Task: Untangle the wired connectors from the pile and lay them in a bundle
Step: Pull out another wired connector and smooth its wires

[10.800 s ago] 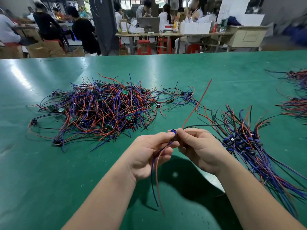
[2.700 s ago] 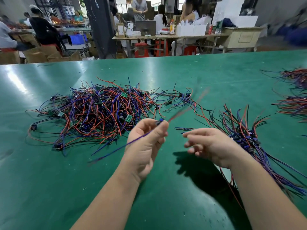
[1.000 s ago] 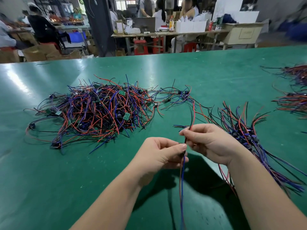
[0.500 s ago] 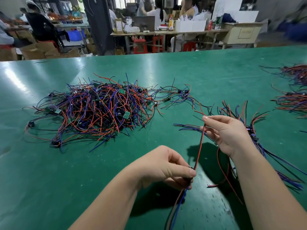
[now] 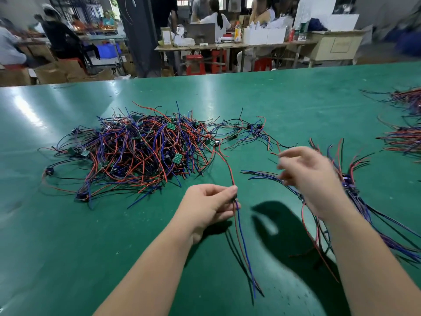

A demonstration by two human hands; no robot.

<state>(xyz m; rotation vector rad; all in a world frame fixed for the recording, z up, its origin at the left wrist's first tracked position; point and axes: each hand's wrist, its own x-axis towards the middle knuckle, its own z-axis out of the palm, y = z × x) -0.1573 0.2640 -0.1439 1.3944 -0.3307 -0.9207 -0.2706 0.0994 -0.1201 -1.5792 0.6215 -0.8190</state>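
Low in the centre of the frame, the left grip [image 5: 209, 202] pinches one wired connector [image 5: 235, 197] between thumb and forefinger. Its red lead curves up towards the tangled pile [image 5: 141, 151] at centre left, and its blue, red and black leads hang below the fingers over the green surface [image 5: 273, 99]. The right grip [image 5: 312, 176] is blurred, loosely spread and apart from that connector, hovering in front of the laid bundle [image 5: 350, 185] at right.
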